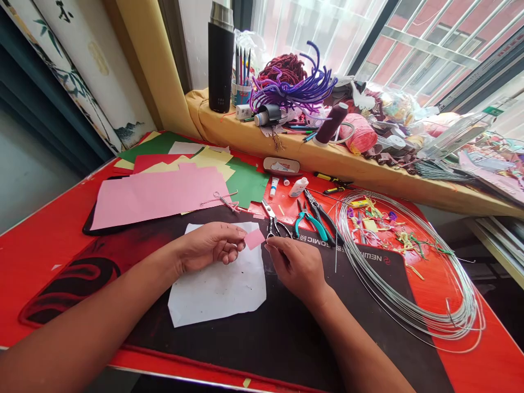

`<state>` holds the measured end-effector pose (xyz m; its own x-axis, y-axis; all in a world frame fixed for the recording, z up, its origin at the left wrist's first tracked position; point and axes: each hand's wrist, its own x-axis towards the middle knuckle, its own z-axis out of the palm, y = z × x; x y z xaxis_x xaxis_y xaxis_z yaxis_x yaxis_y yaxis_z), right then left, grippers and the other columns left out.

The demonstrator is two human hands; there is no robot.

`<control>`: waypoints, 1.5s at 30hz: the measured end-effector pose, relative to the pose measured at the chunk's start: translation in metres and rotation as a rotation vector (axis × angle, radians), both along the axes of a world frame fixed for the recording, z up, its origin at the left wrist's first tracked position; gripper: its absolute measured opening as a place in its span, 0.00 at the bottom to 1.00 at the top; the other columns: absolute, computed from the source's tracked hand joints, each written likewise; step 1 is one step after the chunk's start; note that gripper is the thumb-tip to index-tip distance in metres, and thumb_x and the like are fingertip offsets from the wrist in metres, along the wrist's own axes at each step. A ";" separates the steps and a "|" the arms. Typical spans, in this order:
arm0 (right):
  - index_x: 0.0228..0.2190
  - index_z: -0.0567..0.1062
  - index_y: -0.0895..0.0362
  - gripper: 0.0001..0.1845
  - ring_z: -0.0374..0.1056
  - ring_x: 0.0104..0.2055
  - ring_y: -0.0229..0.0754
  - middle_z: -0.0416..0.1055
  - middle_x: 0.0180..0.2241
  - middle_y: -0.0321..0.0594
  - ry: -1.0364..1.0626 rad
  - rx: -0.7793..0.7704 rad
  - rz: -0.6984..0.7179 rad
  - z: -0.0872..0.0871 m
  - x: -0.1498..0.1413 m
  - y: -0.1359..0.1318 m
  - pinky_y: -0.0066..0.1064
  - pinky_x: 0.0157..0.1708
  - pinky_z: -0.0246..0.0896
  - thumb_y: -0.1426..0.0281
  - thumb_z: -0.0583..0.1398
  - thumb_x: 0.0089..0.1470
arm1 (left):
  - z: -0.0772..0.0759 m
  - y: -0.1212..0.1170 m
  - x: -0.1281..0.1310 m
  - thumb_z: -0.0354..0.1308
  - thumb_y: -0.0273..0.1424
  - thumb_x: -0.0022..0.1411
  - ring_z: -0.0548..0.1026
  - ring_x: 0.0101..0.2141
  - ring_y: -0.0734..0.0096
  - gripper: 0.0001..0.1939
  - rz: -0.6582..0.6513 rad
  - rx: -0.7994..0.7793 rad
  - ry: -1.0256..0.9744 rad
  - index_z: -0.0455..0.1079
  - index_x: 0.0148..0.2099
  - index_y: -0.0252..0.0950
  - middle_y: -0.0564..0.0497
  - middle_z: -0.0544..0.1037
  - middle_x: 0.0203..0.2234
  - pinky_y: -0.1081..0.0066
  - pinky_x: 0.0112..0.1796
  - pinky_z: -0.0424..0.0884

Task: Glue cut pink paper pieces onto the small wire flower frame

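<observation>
Between the thumb and fingers of my left hand (219, 244) is a small, roughly square piece of pink paper (254, 239). My right hand (297, 265) is closed in a pinch at the paper's right corner. Both hands hover over a white sheet (219, 295) with trimmed corners, lying on the black desk mat (295, 349). Just beyond my right fingertips lie scissors (270, 213), partly hidden by that hand. Teal-handled pliers (311, 221) and black-handled pliers (321, 215) rest to their right.
Pink paper (159, 194) lies over coloured sheets at the back left, with a twisted wire piece (219, 199) on it. A big wire coil (409, 314) surrounds scraps on the right. Glue bottles (298, 187) stand near the cluttered sill, which holds a black thermos (221, 65) and purple stems (295, 90).
</observation>
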<state>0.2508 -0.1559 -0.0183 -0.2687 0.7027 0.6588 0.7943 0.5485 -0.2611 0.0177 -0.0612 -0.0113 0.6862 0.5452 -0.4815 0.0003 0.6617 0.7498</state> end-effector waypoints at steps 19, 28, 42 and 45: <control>0.43 0.80 0.55 0.09 0.78 0.27 0.39 0.84 0.30 0.38 -0.047 0.001 -0.008 0.000 0.000 -0.001 0.31 0.31 0.65 0.73 0.58 0.74 | 0.002 -0.003 0.003 0.70 0.34 0.61 0.68 0.22 0.79 0.10 -0.047 -0.060 0.003 0.78 0.35 0.31 0.52 0.74 0.25 0.79 0.22 0.65; 0.41 0.81 0.55 0.09 0.80 0.30 0.41 0.85 0.32 0.39 0.032 -0.062 -0.005 0.000 0.000 0.000 0.30 0.31 0.67 0.75 0.60 0.72 | 0.001 -0.003 0.003 0.72 0.36 0.61 0.69 0.22 0.78 0.13 -0.027 -0.045 0.001 0.77 0.36 0.31 0.50 0.76 0.28 0.77 0.22 0.65; 0.35 0.81 0.54 0.08 0.64 0.21 0.38 0.70 0.21 0.31 0.471 -0.404 -0.074 -0.009 -0.010 -0.001 0.28 0.23 0.61 0.66 0.64 0.66 | 0.009 0.021 -0.018 0.55 0.46 0.72 0.67 0.27 0.68 0.16 0.330 0.939 0.605 0.74 0.40 0.39 0.55 0.69 0.24 0.69 0.31 0.65; 0.34 0.81 0.54 0.08 0.62 0.20 0.37 0.69 0.20 0.31 0.506 -0.445 -0.028 -0.013 -0.015 -0.003 0.28 0.22 0.60 0.65 0.64 0.66 | 0.012 0.038 -0.029 0.54 0.39 0.71 0.74 0.35 0.64 0.17 0.396 1.022 0.795 0.75 0.55 0.39 0.50 0.77 0.37 0.68 0.38 0.68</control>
<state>0.2356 -0.1586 -0.0309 0.0193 0.9384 0.3451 0.5271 0.2837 -0.8010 -0.0112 -0.0227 0.0005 0.1289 0.9896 0.0645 0.6014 -0.1297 0.7884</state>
